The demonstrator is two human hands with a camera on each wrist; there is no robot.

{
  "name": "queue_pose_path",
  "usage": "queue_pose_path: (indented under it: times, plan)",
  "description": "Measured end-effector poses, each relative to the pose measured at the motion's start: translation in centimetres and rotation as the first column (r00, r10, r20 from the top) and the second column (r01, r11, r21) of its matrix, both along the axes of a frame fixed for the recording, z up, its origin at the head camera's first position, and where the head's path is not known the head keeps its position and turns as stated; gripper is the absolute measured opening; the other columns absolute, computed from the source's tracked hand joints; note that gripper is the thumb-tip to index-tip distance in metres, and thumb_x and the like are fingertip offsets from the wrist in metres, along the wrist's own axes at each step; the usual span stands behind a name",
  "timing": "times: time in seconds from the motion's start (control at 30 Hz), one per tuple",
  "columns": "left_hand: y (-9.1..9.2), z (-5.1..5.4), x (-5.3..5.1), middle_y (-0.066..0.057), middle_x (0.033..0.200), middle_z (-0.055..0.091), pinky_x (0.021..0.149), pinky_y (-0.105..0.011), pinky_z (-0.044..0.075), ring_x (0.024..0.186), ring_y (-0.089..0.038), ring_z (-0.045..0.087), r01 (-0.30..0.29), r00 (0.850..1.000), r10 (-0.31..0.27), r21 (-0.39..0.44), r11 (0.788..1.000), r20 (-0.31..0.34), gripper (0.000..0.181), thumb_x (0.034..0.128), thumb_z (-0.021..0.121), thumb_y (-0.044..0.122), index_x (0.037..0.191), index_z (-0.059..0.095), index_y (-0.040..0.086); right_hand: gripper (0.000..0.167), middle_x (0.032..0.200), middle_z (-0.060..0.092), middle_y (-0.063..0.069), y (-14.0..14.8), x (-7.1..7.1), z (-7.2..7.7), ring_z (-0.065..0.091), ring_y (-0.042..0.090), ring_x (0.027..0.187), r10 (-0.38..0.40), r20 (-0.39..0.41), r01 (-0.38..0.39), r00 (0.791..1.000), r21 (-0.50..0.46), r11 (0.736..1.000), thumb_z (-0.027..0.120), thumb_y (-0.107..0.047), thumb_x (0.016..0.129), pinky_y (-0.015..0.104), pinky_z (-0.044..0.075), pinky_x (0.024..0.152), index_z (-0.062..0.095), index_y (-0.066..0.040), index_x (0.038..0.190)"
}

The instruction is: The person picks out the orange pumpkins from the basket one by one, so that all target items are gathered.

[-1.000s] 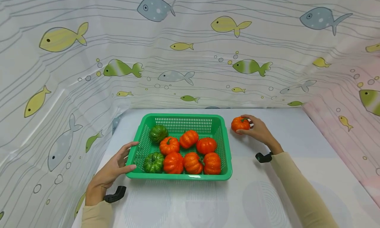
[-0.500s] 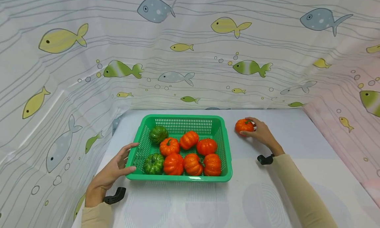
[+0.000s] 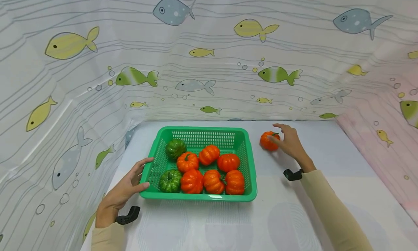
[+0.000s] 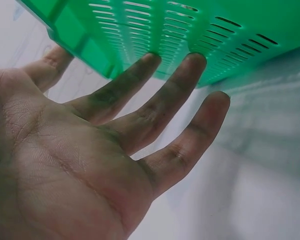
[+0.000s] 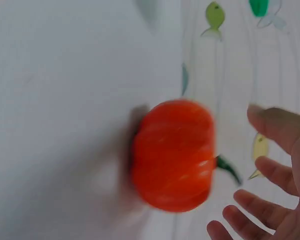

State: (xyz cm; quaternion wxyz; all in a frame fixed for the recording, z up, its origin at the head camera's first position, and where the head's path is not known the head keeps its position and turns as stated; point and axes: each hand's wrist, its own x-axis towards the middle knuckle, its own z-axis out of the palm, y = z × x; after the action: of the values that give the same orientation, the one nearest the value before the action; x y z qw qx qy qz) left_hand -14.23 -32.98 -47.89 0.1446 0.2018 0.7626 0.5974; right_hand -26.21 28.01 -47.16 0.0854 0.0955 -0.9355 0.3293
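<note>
On the table right of the basket sits a small orange-red pumpkin (image 3: 266,144) with a green stem. My right hand (image 3: 291,145) is spread over its right side; in the right wrist view, fingers and thumb (image 5: 277,127) are apart from the pumpkin (image 5: 175,157). A green plastic basket (image 3: 199,197) holds several pumpkins, such as a dark green one (image 3: 176,148) and a red one (image 3: 228,162). At its left side my left hand (image 3: 122,191) has thumb and a finger at the rim. The left wrist view shows extended fingers (image 4: 165,107) against the slotted outer wall.
A white table (image 3: 228,225) lies under everything. Behind and beside it hangs a white sheet (image 3: 209,65) printed with fish, close to the table's back edge. A black wrist device (image 3: 128,215) is on each arm.
My right hand moved the orange-red pumpkin slightly right, away from the basket, then let go; its fingers have spread and lifted off. My left hand has stayed at the basket.
</note>
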Motion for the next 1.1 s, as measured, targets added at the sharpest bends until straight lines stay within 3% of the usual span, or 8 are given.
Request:
queue_pose_path:
  times: [0.1,0.23,0.5,0.77,1.1]
  plan:
    - [0.0,-0.1,0.1,-0.023,0.169,-0.004,0.101,-0.087,0.017,0.149,-0.06,-0.007,-0.02,1.0,0.02,-0.022,1.0,0.004,0.073,0.104,0.053,0.003,0.165,0.019,0.02,0.056,0.144,0.051,0.028,-1.0,0.2,1.4,0.05,0.045,0.12,-0.002,-0.051,0.001,0.999,-0.019,1.0,0.073,-0.023,0.098,0.062,0.048,0.096,0.053,-0.001,0.146]
    - [0.0,-0.1,0.1,-0.023,0.169,-0.003,0.101,-0.084,0.024,0.148,-0.061,-0.004,-0.026,1.0,0.026,-0.024,0.999,0.01,0.071,0.1052,0.053,0.004,0.165,0.018,0.021,0.055,0.144,0.052,0.023,-2.7,0.6,3.2,0.052,0.042,0.123,0.023,-0.032,-0.025,0.999,-0.051,0.998,0.071,-0.027,0.1,0.059,0.052,0.095,0.054,-0.004,0.146]
    - [0.2,0.2,0.2,-0.024,0.169,-0.007,0.099,-0.087,0.022,0.148,-0.061,-0.008,-0.019,1.0,0.019,-0.024,1.0,0.006,0.074,0.1041,0.055,0.003,0.165,0.018,0.021,0.052,0.141,0.058,0.015,-6.6,2.0,6.0,0.056,0.035,0.123,0.165,0.022,-0.163,0.986,-0.079,0.983,0.071,-0.028,0.1,0.055,0.052,0.099,0.055,-0.007,0.144]
    - [0.2,0.2,0.2,-0.022,0.169,-0.006,0.101,-0.088,0.017,0.149,-0.059,-0.009,-0.03,0.999,0.03,-0.016,0.999,0.014,0.074,0.1034,0.057,0.003,0.165,0.019,0.021,0.048,0.138,0.06,0.015,-10.3,2.9,7.5,0.059,0.04,0.118,0.327,-0.04,-0.329,0.944,-0.058,0.943,0.072,-0.023,0.099,0.055,0.054,0.094,0.058,-0.005,0.141]
    - [0.2,0.0,0.2,-0.023,0.169,-0.005,0.102,-0.088,0.012,0.149,-0.06,-0.008,-0.051,0.998,0.051,-0.005,0.999,0.023,0.075,0.1021,0.059,0.003,0.165,0.021,0.021,0.05,0.137,0.062,0.014,-14.9,3.2,8.4,0.058,0.036,0.115,0.457,0.001,-0.457,0.889,-0.034,0.889,0.073,-0.025,0.099,0.051,0.054,0.093,0.059,-0.003,0.141]
